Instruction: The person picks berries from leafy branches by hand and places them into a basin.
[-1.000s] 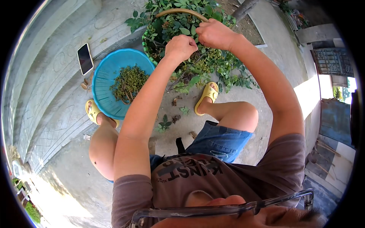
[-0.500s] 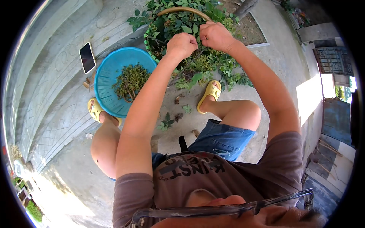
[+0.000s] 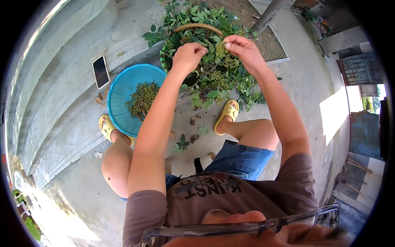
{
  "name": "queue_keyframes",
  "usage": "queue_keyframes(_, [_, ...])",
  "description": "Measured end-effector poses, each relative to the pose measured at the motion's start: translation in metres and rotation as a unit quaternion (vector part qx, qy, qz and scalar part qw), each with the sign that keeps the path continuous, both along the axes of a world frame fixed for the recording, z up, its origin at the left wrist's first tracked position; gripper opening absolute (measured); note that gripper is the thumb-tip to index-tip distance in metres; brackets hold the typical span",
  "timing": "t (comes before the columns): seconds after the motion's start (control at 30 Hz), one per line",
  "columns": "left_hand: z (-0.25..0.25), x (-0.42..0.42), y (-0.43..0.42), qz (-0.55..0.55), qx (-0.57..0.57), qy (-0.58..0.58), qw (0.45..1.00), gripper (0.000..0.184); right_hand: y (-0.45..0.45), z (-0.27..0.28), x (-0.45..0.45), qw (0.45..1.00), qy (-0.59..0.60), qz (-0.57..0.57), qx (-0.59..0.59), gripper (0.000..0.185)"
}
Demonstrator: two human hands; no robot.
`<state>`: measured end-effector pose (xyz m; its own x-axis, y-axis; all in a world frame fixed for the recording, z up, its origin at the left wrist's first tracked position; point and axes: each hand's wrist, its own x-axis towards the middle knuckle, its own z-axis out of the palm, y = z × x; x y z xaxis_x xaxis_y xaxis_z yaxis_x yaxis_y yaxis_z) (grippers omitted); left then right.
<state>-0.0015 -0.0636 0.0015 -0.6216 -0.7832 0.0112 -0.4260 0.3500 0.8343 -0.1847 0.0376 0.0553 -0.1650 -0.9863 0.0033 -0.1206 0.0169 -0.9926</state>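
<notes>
My right hand [image 3: 245, 52] pinches a cluster of small green berries [image 3: 221, 50] between thumb and fingertips. To its left, my left hand [image 3: 189, 57] is closed, its fingertips turned toward the cluster; what lies in them is hidden. Both hands are over a basket with a curved tan handle [image 3: 197, 26] and a green rim [image 3: 163, 61], heaped with leafy, berry-bearing branches [image 3: 205, 15]. Beside my left forearm stands a blue plastic basin [image 3: 119, 88] with a pile of picked berry clusters [image 3: 142, 99] in it.
A phone [image 3: 101, 72] lies on the concrete step [image 3: 74, 61] left of the basin. My feet in yellow sandals [image 3: 226, 117] flank the work area. Leaf scraps [image 3: 181, 143] lie on the ground. A tree trunk [image 3: 269, 16] rises from a soil bed behind the basket.
My right hand has turned, and a berry cluster now shows at its fingertips. The hands are a little farther apart. The whole view has shifted slightly downward.
</notes>
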Motion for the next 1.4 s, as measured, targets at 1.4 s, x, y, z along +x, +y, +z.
queue_keyframes(1.4, [0.070, 0.029, 0.070, -0.026, -0.042, 0.180, 0.982, 0.009, 0.069, -0.010, 0.048, 0.988, -0.142, 0.056, -0.009, 0.020])
